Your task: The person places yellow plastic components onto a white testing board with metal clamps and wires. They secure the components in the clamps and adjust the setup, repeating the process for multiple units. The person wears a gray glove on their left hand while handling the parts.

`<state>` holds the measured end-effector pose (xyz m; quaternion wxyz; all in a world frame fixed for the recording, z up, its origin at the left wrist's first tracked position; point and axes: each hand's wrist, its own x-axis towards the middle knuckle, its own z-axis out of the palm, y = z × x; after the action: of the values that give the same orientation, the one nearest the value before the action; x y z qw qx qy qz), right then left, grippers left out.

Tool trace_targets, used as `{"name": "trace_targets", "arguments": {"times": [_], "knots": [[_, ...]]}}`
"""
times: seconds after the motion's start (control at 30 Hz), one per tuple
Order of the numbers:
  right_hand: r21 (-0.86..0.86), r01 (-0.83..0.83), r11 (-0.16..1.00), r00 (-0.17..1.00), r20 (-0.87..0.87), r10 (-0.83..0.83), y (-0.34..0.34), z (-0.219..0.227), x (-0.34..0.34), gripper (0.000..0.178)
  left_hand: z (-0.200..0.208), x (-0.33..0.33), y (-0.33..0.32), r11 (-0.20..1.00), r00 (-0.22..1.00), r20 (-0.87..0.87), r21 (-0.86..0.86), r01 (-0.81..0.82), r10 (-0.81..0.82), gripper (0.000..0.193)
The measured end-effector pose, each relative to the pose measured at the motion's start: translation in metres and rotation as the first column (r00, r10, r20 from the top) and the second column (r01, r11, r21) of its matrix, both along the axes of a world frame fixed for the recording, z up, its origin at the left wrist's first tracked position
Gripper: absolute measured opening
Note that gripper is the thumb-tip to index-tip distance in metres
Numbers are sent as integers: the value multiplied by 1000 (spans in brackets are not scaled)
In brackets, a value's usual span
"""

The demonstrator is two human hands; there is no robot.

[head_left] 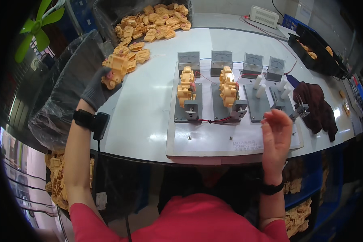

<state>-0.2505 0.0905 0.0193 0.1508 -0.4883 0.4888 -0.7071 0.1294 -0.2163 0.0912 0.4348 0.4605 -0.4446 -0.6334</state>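
My left hand (99, 88), in a dark grey glove, grips a yellow plastic gear housing (117, 66) at the left of the table, beside several loose housings (141, 56). My bare right hand (277, 131) hovers over the front right of a white test board (213, 141). Its fingers are loosely curled and apart, with nothing visible in them. Close by is a metal clamp (300, 111). Two yellow housings, a left one (186, 86) and a right one (228, 86), sit in grey fixtures on the board. White pegs (260, 90) stand on the third fixture base (254, 105).
Analog meters (222, 57) line the board's back edge, joined by thin wires. A heap of housings (157, 22) spills from a bin at the back left. A dark cloth (316, 105) lies right of the board. Behind it stands a black tray (314, 52). A green fan (37, 28) is far left.
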Motion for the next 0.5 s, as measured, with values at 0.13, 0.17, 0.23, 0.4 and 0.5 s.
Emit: {"name": "trace_targets", "arguments": {"times": [0.13,0.17,0.23,0.4,0.5], "knots": [[26,310,950,945,-118,-305,5,14,-35,34,52,-60,34,924,891,-260,-16,382,-372,47],[63,341,938,921,-224,-319,3,9,-46,32,58,-70,34,865,813,-350,13,501,-466,51],[103,339,935,910,-286,-298,-4,2,-52,32,68,-96,38,793,740,-360,-1,609,-568,49],[13,365,931,872,-356,-337,-2,-4,-53,30,73,-166,55,454,673,467,-503,735,-573,50],[-38,364,930,859,-372,-352,-1,-7,-51,29,84,-186,39,-3,601,712,-646,763,-364,66]]}}
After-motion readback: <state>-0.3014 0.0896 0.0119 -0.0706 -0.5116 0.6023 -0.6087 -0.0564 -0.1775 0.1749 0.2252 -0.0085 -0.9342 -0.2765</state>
